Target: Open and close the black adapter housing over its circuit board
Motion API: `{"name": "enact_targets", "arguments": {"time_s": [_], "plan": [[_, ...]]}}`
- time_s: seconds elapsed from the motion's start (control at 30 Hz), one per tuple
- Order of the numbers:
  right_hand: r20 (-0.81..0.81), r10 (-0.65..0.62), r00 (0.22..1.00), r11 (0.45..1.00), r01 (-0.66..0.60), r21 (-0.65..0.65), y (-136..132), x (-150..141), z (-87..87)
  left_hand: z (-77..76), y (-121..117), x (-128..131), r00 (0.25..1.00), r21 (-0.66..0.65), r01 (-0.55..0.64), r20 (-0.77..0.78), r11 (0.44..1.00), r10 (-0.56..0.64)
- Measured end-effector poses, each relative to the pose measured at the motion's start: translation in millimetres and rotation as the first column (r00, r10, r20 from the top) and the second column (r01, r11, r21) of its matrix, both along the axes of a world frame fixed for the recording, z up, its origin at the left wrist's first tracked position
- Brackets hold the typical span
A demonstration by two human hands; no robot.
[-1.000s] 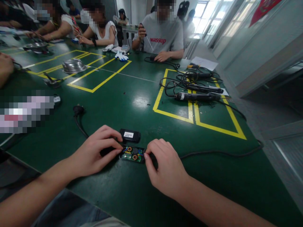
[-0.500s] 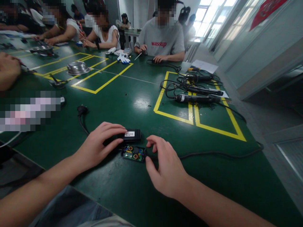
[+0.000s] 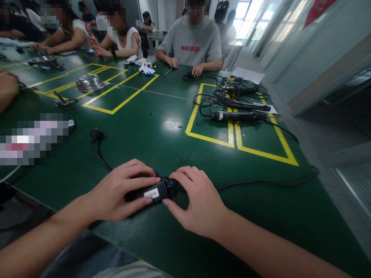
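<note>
My left hand [image 3: 127, 189] is closed on a black plastic cover [image 3: 152, 194] with a white label, pinching it between thumb and fingers. The cover lies over the lower half-shell, so most of the circuit board is hidden. A few coloured wires [image 3: 170, 184] show at the right end. My right hand [image 3: 197, 202] curls around that end, its thumb and fingertips on the black housing [image 3: 173, 193]. A black cable [image 3: 261, 181] runs out to the right beneath my right hand. On the left, another cord ends in a black plug [image 3: 96, 135].
Two black electric screwdrivers [image 3: 240, 116] with tangled cords lie at the right within yellow tape. A metal bowl [image 3: 89, 83], blue-white gloves [image 3: 147, 69] and a blurred-out object [image 3: 34, 139] are on the green table [image 3: 139, 135]. A person in grey [image 3: 191, 42] works opposite.
My left hand has brought the cover down toward me from behind the half-shell onto it. The circuit board is now largely covered. My right hand has closed in around the housing's right end.
</note>
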State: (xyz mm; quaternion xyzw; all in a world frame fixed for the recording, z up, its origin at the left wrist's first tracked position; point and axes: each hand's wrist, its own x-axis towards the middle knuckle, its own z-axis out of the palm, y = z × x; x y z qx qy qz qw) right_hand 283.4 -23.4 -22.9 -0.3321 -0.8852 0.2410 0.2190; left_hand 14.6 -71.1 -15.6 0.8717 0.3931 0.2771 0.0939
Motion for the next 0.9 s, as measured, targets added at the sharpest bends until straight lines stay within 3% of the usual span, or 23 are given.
{"name": "enact_targets", "arguments": {"time_s": [0.27,0.5,0.63,0.9], "plan": [[0.003,-0.003,1.000,1.000,0.003,-0.015,0,0,-0.6,-3.6,-6,1,0.997,0.087,-0.011,-0.072,0.996,0.018],[-0.049,-0.056,0.997,0.996,0.052,-0.075,-2,0,-1.4,-7.7,-5,8,0.994,0.241,-0.052,-0.078,0.969,0.073],[-0.054,-0.067,0.996,0.994,0.062,-0.095,-2,0,-1.8,-3.3,3,13,0.984,0.197,-0.006,-0.171,0.980,0.040],[-0.011,-0.035,0.999,0.999,0.034,-0.040,1,-3,-1.8,-0.1,5,14,0.977,0.197,0.015,-0.210,0.980,0.027]]}}
